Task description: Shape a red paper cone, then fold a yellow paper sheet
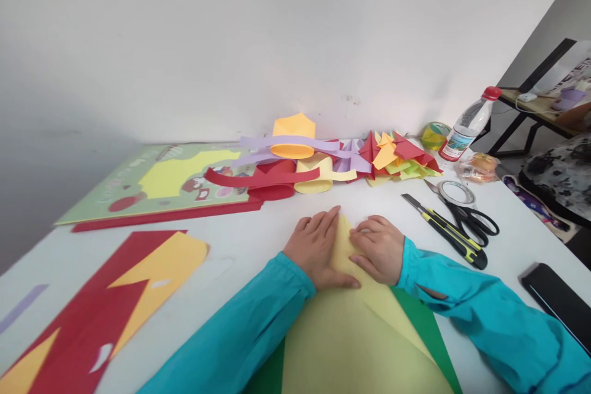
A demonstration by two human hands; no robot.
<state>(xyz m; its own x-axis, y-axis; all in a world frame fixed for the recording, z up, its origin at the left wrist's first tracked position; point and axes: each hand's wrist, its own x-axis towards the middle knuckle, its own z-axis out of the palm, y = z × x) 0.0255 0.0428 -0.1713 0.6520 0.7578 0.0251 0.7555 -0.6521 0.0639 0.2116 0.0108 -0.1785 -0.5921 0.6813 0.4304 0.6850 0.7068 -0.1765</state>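
Observation:
A large pale yellow sheet of paper (351, 345) lies in front of me, its far end folded into a narrow point. My left hand (318, 252) rests flat on the left side of the fold, fingers stretched towards the tip and thumb across the paper. On the opposite side my right hand (378, 249) is curled, its fingertips closed on the folded edge near the point. Green paper (427, 326) shows from under the yellow sheet on both sides.
Red paper (92, 301) with orange cut pieces lies left. Behind are a green printed board (101, 184), paper rings with strips (290, 148) and folded paper shapes (392, 154). To the right are a box cutter (447, 234), scissors (466, 215), tape (457, 192), a bottle (471, 126) and a black case (561, 305).

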